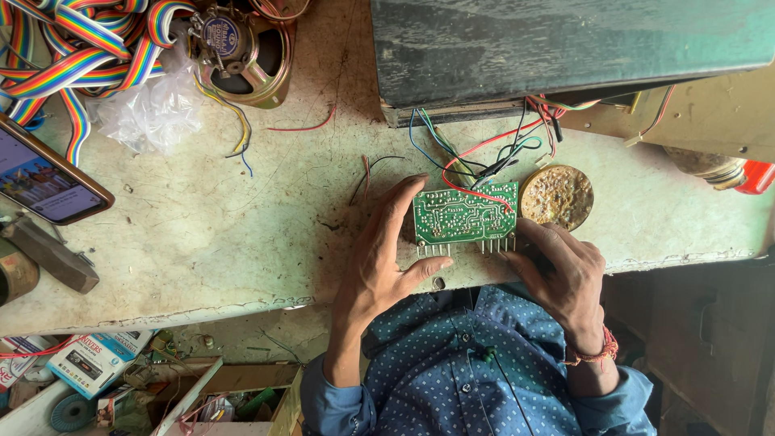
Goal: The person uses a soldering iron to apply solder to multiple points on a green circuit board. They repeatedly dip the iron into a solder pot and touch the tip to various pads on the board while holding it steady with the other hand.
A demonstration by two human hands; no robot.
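Circuit board point(464, 214) sits between left hand point(379, 258) and right hand point(561, 270), touching both.

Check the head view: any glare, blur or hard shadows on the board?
Head view: soft, even light; board sharp, traces readable, no glare. Left hand casts a faint shadow on the bench. Right hand sharp. Lower corners darker.

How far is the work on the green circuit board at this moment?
Done, by the look of it: coloured wires already run from the green circuit board into the dark case. In hand: the left hand and right hand hold the board solder side up at the bench edge. Left: the speaker lies apart, its wires loose; the board is outside the case.
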